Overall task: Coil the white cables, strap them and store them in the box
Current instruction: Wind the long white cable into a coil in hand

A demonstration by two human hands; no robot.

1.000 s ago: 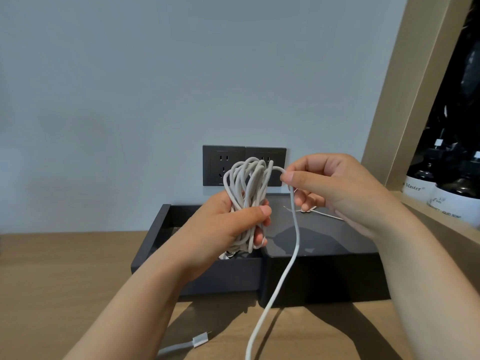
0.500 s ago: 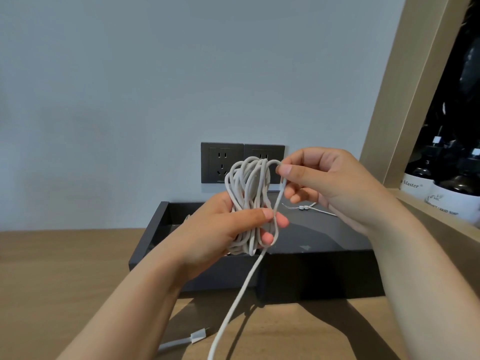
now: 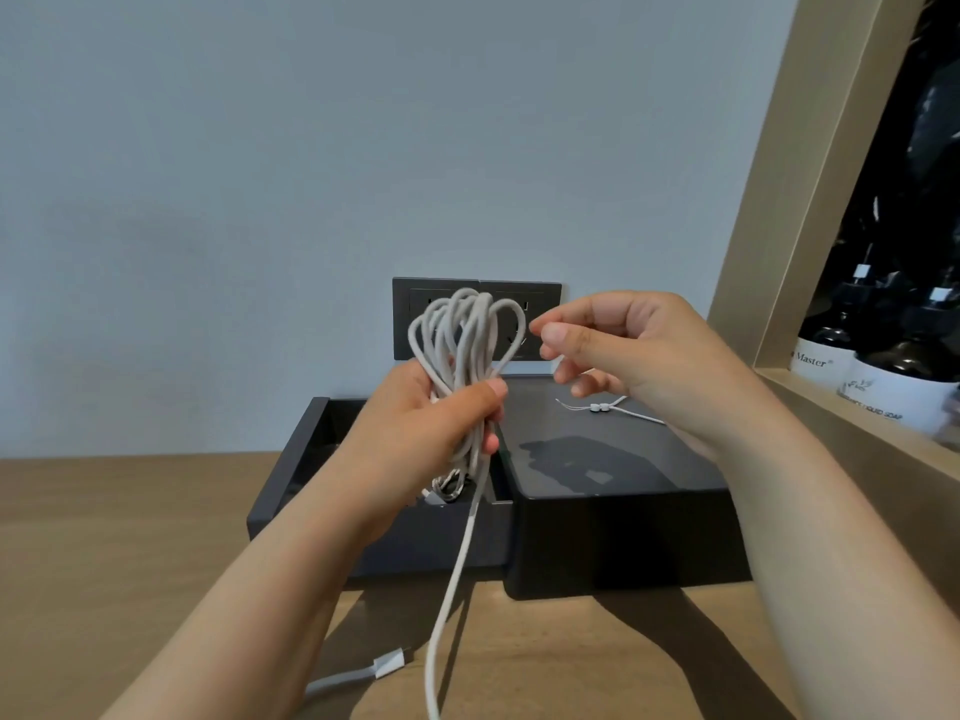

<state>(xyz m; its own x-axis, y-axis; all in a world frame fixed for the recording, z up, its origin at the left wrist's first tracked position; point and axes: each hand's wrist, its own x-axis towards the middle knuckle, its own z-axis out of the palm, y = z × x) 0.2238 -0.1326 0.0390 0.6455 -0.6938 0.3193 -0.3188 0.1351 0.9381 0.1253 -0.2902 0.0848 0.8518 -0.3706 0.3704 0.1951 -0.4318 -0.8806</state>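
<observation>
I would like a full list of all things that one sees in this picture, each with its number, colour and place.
white cable: one, white, coiled in the left hand, tail hanging to the table
plug: one, white, on the table near the front
box: one, dark grey, open, on the table; something white inside
lid: one, dark grey, on the table right of the box
strap: one, white, on the lid
wall sockets: two, dark grey, behind the box
table: one, light wood
bottles: at least two, dark with white labels, on the shelf at right
left hand: grips the coil
right hand: beside the coil's top, fingers loosely curled, holding nothing
</observation>
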